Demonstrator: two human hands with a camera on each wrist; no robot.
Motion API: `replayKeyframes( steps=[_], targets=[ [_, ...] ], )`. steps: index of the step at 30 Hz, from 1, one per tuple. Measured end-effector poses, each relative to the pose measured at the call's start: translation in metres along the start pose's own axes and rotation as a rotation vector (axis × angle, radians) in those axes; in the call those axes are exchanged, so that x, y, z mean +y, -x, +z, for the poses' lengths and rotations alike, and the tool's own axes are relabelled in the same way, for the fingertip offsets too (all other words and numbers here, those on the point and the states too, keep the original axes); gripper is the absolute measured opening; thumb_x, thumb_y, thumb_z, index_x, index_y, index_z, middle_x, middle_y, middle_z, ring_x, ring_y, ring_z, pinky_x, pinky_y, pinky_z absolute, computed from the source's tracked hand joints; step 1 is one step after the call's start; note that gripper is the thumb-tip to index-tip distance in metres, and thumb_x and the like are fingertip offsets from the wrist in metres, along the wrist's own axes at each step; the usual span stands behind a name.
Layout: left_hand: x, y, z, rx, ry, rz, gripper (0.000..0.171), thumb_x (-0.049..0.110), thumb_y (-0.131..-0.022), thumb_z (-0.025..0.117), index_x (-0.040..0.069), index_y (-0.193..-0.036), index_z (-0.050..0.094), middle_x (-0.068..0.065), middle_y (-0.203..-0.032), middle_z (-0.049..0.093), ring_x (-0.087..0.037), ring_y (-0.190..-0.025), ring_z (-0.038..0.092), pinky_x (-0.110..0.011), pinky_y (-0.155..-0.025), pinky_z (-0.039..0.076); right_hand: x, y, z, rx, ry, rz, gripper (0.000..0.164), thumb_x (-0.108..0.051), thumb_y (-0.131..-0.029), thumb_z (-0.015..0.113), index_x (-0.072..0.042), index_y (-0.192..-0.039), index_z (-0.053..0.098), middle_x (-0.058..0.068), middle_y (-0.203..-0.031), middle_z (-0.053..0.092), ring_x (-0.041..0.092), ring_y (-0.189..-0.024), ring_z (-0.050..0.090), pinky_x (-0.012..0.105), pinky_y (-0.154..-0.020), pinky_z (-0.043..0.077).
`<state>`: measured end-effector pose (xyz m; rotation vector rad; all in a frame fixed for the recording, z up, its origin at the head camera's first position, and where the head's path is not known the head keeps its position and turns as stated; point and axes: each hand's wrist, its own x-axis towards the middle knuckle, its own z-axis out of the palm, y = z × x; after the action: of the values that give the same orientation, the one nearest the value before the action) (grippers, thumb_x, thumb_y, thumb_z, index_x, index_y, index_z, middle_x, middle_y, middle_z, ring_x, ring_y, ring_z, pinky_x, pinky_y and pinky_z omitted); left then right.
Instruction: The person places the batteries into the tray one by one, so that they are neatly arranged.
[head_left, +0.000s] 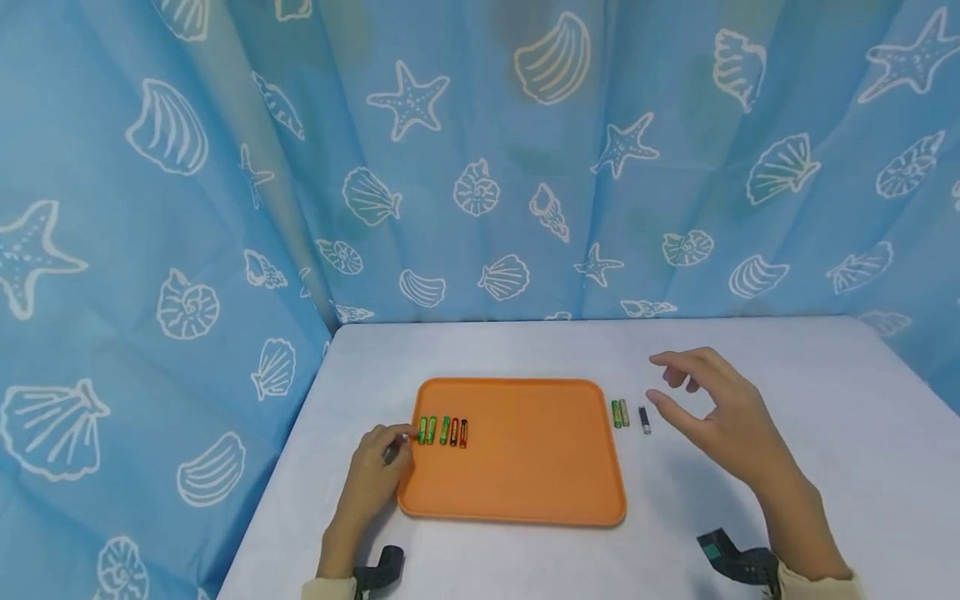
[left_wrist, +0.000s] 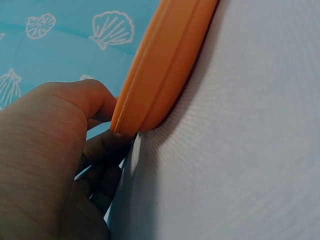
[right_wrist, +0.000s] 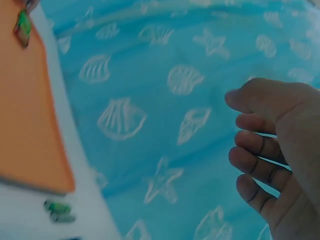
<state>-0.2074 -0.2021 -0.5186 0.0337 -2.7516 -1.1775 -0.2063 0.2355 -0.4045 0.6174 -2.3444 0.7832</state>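
Note:
An orange tray (head_left: 525, 467) lies on the white table. My left hand (head_left: 378, 462) is at its left edge, pinching the rim between thumb and fingers; the left wrist view shows the tray's side wall (left_wrist: 165, 65) against that hand (left_wrist: 50, 145). Inside the tray, near this edge, several green and red batteries (head_left: 445, 431) stand in a row. My right hand (head_left: 720, 417) hovers right of the tray, thumb and fingers apart, holding nothing. Nearest to it lies a dark battery (head_left: 644, 420). Two more batteries, a green one (head_left: 617, 413) and a paler one (head_left: 624, 412), lie side by side by the tray's right edge.
A blue curtain (head_left: 450, 242) with white shells and starfish hangs behind the table and along its left side. White table surface (head_left: 840, 400) extends right of the right hand. Both wrists wear dark camera mounts (head_left: 738, 562).

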Motion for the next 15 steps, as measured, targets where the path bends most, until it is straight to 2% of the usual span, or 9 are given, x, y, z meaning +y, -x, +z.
replayKeyframes(
  steps=[3, 8, 11, 15],
  targets=[
    [0.0, 0.001, 0.001, 0.007, -0.003, -0.004, 0.023, 0.015, -0.094, 0.062, 0.022, -0.114, 0.07, 0.004, -0.099, 0.058, -0.017, -0.098, 0.052, -0.044, -0.089, 0.046, 0.023, 0.005, 0.013, -0.098, 0.008, 0.078, 0.054, -0.012, -0.078, 0.084, -0.013, -0.128, 0.064, -0.004, -0.099, 0.059, 0.009, -0.089, 0.051, 0.02, -0.076, 0.046],
    [-0.001, 0.0, 0.002, -0.003, -0.004, -0.022, 0.023, 0.015, -0.095, 0.061, 0.022, -0.116, 0.069, 0.003, -0.101, 0.058, -0.018, -0.101, 0.052, -0.045, -0.092, 0.046, 0.059, 0.021, 0.032, -0.3, -0.067, 0.242, 0.05, -0.018, -0.086, 0.079, -0.007, -0.131, 0.06, 0.004, -0.1, 0.058, 0.019, -0.093, 0.053, 0.037, -0.079, 0.051],
    [0.0, -0.001, 0.001, -0.014, -0.008, -0.026, 0.024, 0.015, -0.095, 0.061, 0.022, -0.116, 0.069, 0.003, -0.101, 0.058, -0.018, -0.101, 0.052, -0.044, -0.092, 0.046, 0.077, 0.032, 0.04, -0.36, -0.114, 0.304, 0.05, -0.017, -0.086, 0.078, -0.004, -0.13, 0.06, 0.007, -0.1, 0.058, 0.022, -0.092, 0.054, 0.036, -0.079, 0.05],
    [0.0, -0.001, 0.002, -0.009, -0.003, -0.024, 0.023, 0.015, -0.095, 0.062, 0.022, -0.116, 0.069, 0.003, -0.1, 0.057, -0.018, -0.099, 0.051, -0.044, -0.091, 0.045, 0.094, 0.043, 0.051, -0.422, -0.1, 0.336, 0.052, -0.02, -0.084, 0.08, -0.003, -0.129, 0.06, 0.003, -0.098, 0.057, 0.022, -0.093, 0.054, 0.038, -0.08, 0.05]
  ],
)
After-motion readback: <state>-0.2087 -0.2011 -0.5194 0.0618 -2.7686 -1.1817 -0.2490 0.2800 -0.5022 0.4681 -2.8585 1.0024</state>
